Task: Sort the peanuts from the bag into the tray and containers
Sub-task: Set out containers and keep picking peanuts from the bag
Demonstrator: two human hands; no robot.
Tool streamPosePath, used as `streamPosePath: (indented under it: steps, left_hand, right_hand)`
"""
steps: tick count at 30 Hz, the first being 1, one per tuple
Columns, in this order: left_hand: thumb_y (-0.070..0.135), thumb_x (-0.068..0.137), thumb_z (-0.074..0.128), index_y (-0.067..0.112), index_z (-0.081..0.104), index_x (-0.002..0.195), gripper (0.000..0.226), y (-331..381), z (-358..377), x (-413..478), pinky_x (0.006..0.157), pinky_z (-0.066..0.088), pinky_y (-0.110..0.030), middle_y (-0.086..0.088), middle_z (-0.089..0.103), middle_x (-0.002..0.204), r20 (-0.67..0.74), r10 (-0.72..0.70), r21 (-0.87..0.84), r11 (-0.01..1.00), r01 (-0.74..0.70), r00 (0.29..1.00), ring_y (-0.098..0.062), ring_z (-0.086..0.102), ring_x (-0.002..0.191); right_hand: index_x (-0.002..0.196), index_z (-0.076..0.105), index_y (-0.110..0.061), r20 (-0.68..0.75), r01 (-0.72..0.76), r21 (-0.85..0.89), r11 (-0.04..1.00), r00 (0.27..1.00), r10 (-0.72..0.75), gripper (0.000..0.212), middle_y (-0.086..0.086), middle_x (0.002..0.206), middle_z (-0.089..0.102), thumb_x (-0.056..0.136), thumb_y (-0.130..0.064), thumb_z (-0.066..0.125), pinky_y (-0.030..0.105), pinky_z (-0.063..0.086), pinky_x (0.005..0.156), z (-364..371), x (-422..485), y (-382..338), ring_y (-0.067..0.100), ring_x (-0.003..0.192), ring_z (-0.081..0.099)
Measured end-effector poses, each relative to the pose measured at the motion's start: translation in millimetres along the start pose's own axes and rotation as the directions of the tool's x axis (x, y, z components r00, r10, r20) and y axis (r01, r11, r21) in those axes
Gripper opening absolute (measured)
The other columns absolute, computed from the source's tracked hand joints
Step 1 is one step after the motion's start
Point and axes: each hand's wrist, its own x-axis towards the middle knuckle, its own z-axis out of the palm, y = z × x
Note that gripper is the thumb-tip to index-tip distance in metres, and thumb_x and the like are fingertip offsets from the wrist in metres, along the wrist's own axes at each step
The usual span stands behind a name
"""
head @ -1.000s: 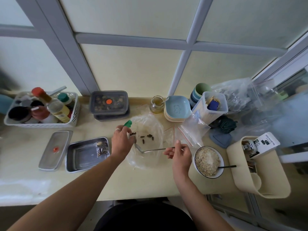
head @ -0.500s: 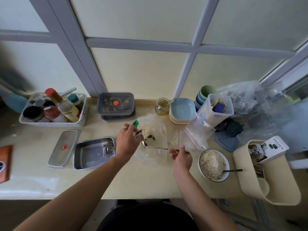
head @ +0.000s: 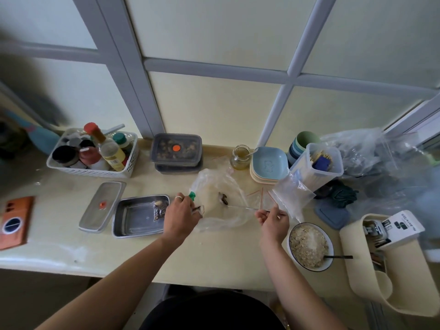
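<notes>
Pale tabletop [head: 214,253] under a window, cluttered. Far right, a cream curved organizer [head: 404,282] with utensils and a white box. Back left, a white basket [head: 95,173] full of bottles and jars. Centre, a clear plastic bag [head: 212,184] lying flat and open, between both hands. Left of the bag and just beside it, a metal tray [head: 133,217], open, with its lid [head: 95,215] lying alongside on the left. Behind the tray, two dark lidded containers [head: 176,148] stacked, the top one with an orange dot. Front right, a bowl [head: 296,262] of oats with a dark utensil sticking out. Back right, a stack of blue and cream plates [head: 269,163]. Left hand [head: 181,217] at the bag's left edge, fingers curled and pinching the plastic, dark bits at the fingertips, a ring on one finger, and a small green piece [head: 192,195] by the knuckles. Right hand [head: 273,220] at the bag's right side, fingers curled round the handle of a spoon [head: 242,207] whose head reaches into the bag. Peanuts [head: 223,199]: a few dark ones inside the bag at the spoon's head, and a small pile in the tray's right end.
</notes>
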Motion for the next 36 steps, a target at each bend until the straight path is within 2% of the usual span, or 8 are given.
streamPosePath:
  steps: [5, 9, 12, 16, 22, 28, 31, 36]
  left_hand:
    - [0.038, 0.075, 0.074, 0.020, 0.068, 0.085, 0.022, 5, 4, -2, 0.100, 0.038, -0.045, -0.003, 0.042, 0.123, -0.079, 0.062, 0.200, 0.979, -0.045, 0.995, -0.027, 0.039, 0.118]
    - [0.036, 0.069, 0.077, 0.022, 0.068, 0.081, 0.020, 15, 5, 9, 0.106, 0.033, -0.046, -0.004, 0.042, 0.133, -0.102, 0.194, 0.236, 0.957, -0.166, 0.976, -0.028, 0.036, 0.128]
    - [0.040, 0.069, 0.077, 0.021, 0.070, 0.086, 0.025, 28, 4, 23, 0.112, 0.028, -0.045, -0.006, 0.043, 0.139, -0.041, 0.273, 0.274, 0.928, -0.252, 0.961, -0.028, 0.033, 0.134]
    - [0.045, 0.074, 0.076, 0.021, 0.073, 0.098, 0.034, 47, 1, 48, 0.118, 0.021, -0.043, -0.007, 0.039, 0.150, 0.075, 0.314, 0.259, 0.910, -0.323, 0.946, -0.027, 0.025, 0.144]
    - [0.039, 0.078, 0.073, 0.025, 0.075, 0.099, 0.025, 61, -2, 84, 0.119, 0.025, -0.042, -0.005, 0.032, 0.160, 0.228, 0.346, 0.245, 0.884, -0.398, 0.910, -0.026, 0.017, 0.148]
    - [0.038, 0.080, 0.077, 0.030, 0.073, 0.104, 0.026, 63, 4, 112, 0.121, 0.024, -0.044, -0.009, 0.026, 0.164, 0.366, 0.321, 0.284, 0.856, -0.433, 0.874, -0.028, 0.015, 0.152]
    - [0.036, 0.085, 0.072, 0.030, 0.070, 0.111, 0.027, 61, 5, 119, 0.117, 0.027, -0.043, -0.008, 0.035, 0.158, 0.431, 0.260, 0.310, 0.856, -0.413, 0.864, -0.027, 0.029, 0.147]
    - [0.034, 0.090, 0.062, 0.028, 0.070, 0.110, 0.022, 62, 7, 123, 0.103, 0.035, -0.039, 0.000, 0.061, 0.122, 0.403, 0.256, 0.276, 0.881, -0.384, 0.879, -0.020, 0.059, 0.113]
  right_hand:
    - [0.094, 0.056, -0.013, 0.138, 0.271, -0.293, 0.917, 0.961, -0.240, 0.026, 0.004, 0.067, 0.074, 0.107, -0.034, 0.051, 0.036, 0.057, 0.067, 4, -12, -8, 0.018, 0.059, 0.071]
    - [0.093, 0.056, -0.017, 0.248, 0.407, -0.382, 0.830, 0.910, -0.332, 0.023, 0.000, 0.067, 0.072, 0.106, -0.035, 0.054, 0.030, 0.053, 0.065, 5, -18, -12, 0.014, 0.059, 0.070]
    - [0.092, 0.056, -0.015, 0.316, 0.505, -0.409, 0.760, 0.860, -0.401, 0.022, -0.001, 0.064, 0.069, 0.105, -0.033, 0.056, 0.021, 0.047, 0.061, 4, -21, -17, 0.009, 0.056, 0.067]
    - [0.089, 0.054, -0.017, 0.427, 0.657, -0.412, 0.632, 0.752, -0.503, 0.021, -0.005, 0.060, 0.065, 0.104, -0.030, 0.058, 0.027, 0.051, 0.058, 3, -20, -20, 0.008, 0.053, 0.065]
    - [0.091, 0.053, -0.019, 0.500, 0.754, -0.397, 0.523, 0.656, -0.566, 0.033, -0.008, 0.064, 0.064, 0.103, -0.049, 0.048, 0.040, 0.054, 0.060, 7, -14, -22, 0.009, 0.058, 0.065]
    - [0.091, 0.055, -0.017, 0.526, 0.744, -0.426, 0.515, 0.667, -0.528, 0.049, -0.004, 0.069, 0.067, 0.101, -0.063, 0.043, 0.042, 0.053, 0.061, 15, -13, -23, 0.018, 0.064, 0.069]
    - [0.092, 0.055, -0.016, 0.536, 0.760, -0.444, 0.474, 0.650, -0.539, 0.053, -0.001, 0.068, 0.066, 0.101, -0.065, 0.038, 0.042, 0.052, 0.062, 18, -14, -24, 0.022, 0.064, 0.068]
    - [0.092, 0.053, -0.018, 0.526, 0.771, -0.463, 0.438, 0.636, -0.564, 0.033, -0.003, 0.070, 0.064, 0.103, -0.048, 0.045, 0.038, 0.047, 0.059, 22, -19, -21, 0.023, 0.066, 0.065]
